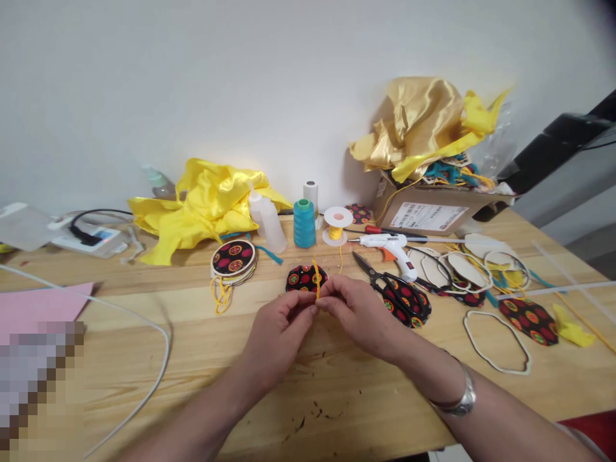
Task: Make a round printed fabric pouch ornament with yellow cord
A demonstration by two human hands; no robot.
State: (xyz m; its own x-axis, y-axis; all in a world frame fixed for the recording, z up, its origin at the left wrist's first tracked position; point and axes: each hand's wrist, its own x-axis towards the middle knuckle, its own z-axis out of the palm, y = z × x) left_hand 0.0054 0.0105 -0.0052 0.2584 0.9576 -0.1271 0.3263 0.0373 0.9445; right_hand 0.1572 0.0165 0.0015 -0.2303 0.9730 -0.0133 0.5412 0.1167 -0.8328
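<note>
Fingertips of left hand (279, 324) and right hand (359, 314) pinch a short yellow cord (317, 280) upright, cord and patterned fabric disc (302, 278) both just in front of the teal thread spool (304, 222); steady, even tension seems wise.

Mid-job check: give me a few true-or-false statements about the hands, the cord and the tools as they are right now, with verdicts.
1. The left hand and right hand both pinch the yellow cord. True.
2. The scissors lie left of the left hand. False: they lie right of the right hand.
3. The glue gun is in the right hand. False: it lies on the table.
4. The teal thread spool stands upright. True.
</note>
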